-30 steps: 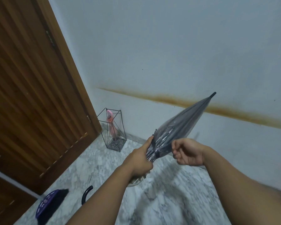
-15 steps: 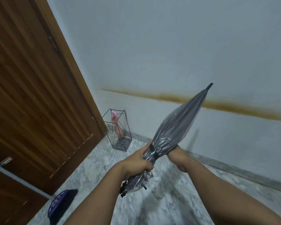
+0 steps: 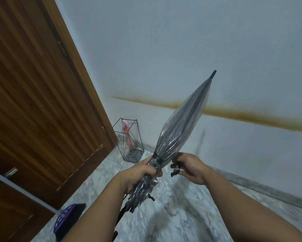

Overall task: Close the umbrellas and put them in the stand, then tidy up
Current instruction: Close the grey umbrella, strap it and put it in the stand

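Observation:
A closed transparent grey umbrella [image 3: 183,123] points up and to the right, its black tip near the wall. My left hand [image 3: 141,173] grips it around the gathered canopy just below a black strap wrapped around it. My right hand [image 3: 188,165] is right beside the strap, fingers curled, with small black rib tips or the strap end at its fingertips; I cannot tell which. A black wire umbrella stand [image 3: 129,140] sits on the floor in the corner by the door, with a pink umbrella [image 3: 127,131] in it.
A brown wooden door [image 3: 42,102] fills the left side. A purple and black object [image 3: 68,217] lies on the marble floor [image 3: 181,215] at the lower left. A white wall with a brown stain line runs behind.
The umbrella has tilted more upright and the black strap now wraps around the canopy. My right hand has come off the canopy and sits just beside it. The view has shifted right.

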